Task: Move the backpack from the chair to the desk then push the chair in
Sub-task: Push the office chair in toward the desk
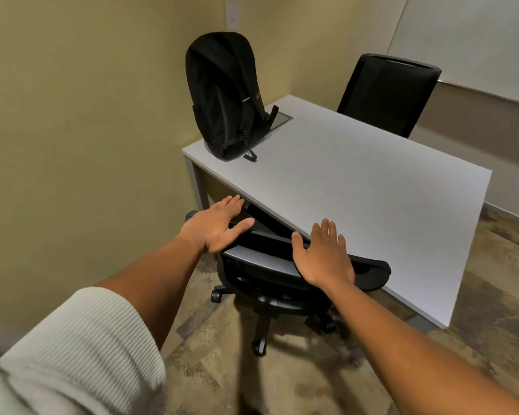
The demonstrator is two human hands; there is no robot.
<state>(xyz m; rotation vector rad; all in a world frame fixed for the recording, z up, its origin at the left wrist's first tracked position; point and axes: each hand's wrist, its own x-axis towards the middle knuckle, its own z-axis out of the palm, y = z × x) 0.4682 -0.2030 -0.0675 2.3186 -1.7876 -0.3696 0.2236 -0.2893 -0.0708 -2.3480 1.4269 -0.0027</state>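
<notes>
Against the near desk edge: chair (282, 265), backrest top tucked almost under the grey desk (357, 181), seat already hidden below it.
Step in hand: second part of the task, pushing the chair in; first part looks done, judging from where the bag stands.
Backpack: black backpack (225, 94) upright on the far left corner of the desk, beside a small cable hatch (282, 118), well apart from both hands.
Left hand: left hand (219, 226) flat and spread, palm down at the left end of the backrest top; not wrapped around anything; touching or just above, cannot tell.
Right hand: right hand (324, 256) also spread wide, palm on the backrest near its middle, fingertips (327, 227) over the desk edge; no closed grip.
Chair relative to hands: directly under both palms, wheels (218, 295) on the carpet (282, 378) below.
Next move, as a judgement: only a short forward push may remain, or none; needs even pressure from both palms so the chair rolls straight, and fingers kept clear of the gap between backrest and desk edge.
Other things: second black chair (387, 94) at the far side of the desk, not part of the task.
</notes>
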